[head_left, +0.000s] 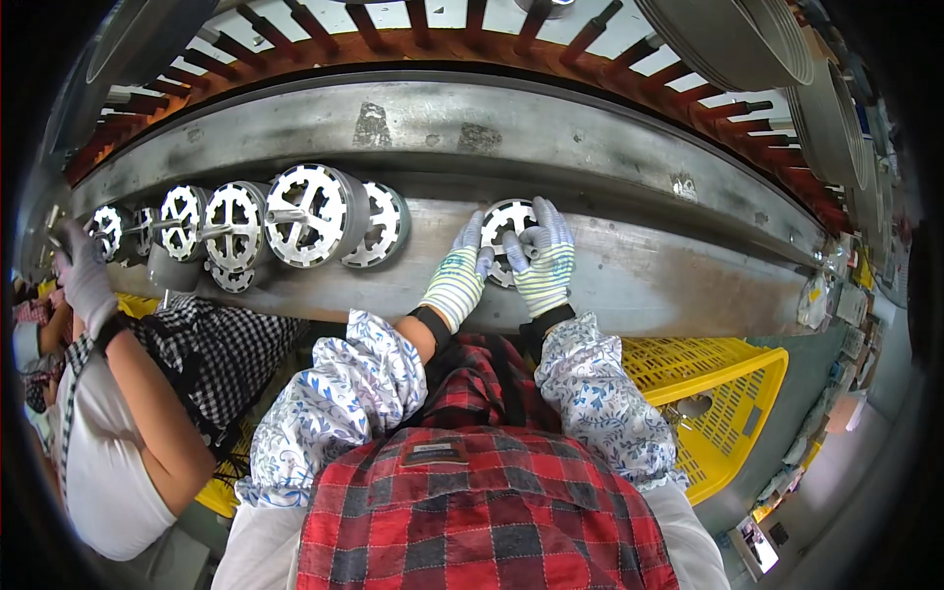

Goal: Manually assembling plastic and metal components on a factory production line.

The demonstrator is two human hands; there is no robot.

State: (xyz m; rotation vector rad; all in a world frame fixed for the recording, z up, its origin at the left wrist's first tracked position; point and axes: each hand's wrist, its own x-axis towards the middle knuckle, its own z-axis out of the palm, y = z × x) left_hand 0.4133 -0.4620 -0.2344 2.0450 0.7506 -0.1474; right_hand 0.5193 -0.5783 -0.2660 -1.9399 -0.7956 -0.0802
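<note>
A round slotted metal part, with a bright notched end face and a hub at its middle, stands on the steel bench in front of me. My left hand, in a striped grey-coated glove, is curved against its left rim. Around the right rim wraps my right hand, gloved alike, with some fingers bent over the face near the hub. The part's lower body is hidden by its face and my hands. To the left stand several similar cylinders with spoked, notched faces.
A steel bench with a raised back ledge runs across. Behind it is an orange rack with upright pegs; grey round stacks hang upper right. Yellow crates stand below the bench. A co-worker's gloved hand is at far left.
</note>
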